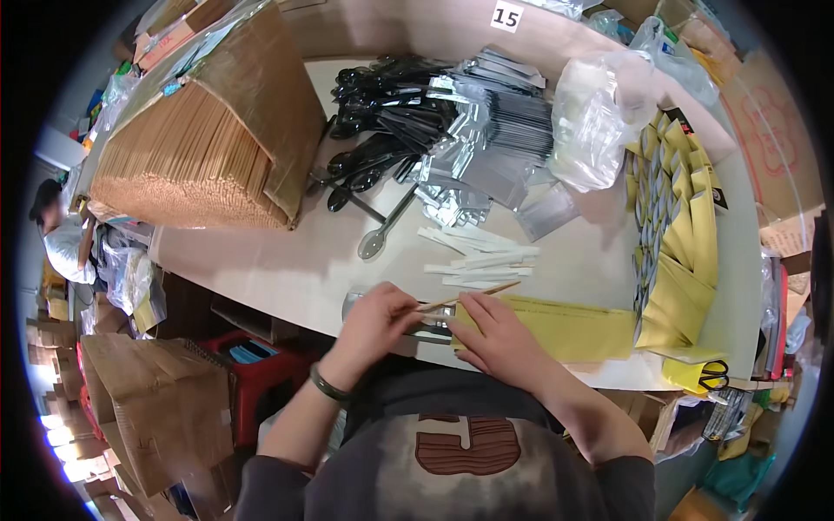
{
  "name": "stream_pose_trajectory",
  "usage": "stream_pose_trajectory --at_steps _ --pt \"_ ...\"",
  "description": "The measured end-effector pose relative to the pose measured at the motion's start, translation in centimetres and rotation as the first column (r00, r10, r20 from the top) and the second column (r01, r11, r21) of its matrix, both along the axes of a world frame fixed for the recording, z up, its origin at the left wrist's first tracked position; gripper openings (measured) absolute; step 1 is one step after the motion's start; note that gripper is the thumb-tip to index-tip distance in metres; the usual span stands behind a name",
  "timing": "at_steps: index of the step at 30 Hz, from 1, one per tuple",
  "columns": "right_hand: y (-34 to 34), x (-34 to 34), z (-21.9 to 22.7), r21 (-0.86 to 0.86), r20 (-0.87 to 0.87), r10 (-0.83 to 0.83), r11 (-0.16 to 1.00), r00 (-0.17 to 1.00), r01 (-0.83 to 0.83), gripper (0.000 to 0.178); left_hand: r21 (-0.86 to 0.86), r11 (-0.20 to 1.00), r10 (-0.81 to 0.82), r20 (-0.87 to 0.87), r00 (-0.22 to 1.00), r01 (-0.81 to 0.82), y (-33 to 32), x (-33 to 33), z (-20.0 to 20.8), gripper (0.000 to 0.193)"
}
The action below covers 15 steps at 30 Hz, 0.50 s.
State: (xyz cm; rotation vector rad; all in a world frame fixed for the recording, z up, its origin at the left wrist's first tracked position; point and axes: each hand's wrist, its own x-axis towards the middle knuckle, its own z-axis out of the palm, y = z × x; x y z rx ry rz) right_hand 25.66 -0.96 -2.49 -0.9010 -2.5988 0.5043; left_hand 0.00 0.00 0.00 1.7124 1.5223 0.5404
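A hand could slip over the bare table (287, 265) between the big box (282, 122) and the left hand (378, 323), but one spoon (372, 245) pokes into that space. Straight ahead, white strips (482, 259) lie low, then the foil packs (517, 126) block the way. Another path runs between the strips and the tall yellow stack (682, 243), until the plastic bag (599, 122) stops it. By the right hand (497, 328), the yellow sheet (565, 330) lies flat, easy to pass over.
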Motion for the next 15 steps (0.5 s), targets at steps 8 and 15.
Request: stream_pose_trajectory --at_steps 8,15 --pt "-1.4 0.5 1.1 -0.086 0.003 -0.1 0.991 0.995 0.099 0.039 -0.085 0.993 0.092 0.195 0.977 -0.076 -2.1 -9.9 1.5 0.006" --pt "-0.6 0.5 0.9 -0.067 -0.022 -0.079 0.995 0.997 0.077 0.04 0.131 0.99 -0.036 -0.121 0.992 0.052 -0.2 -7.4 0.2 0.022"
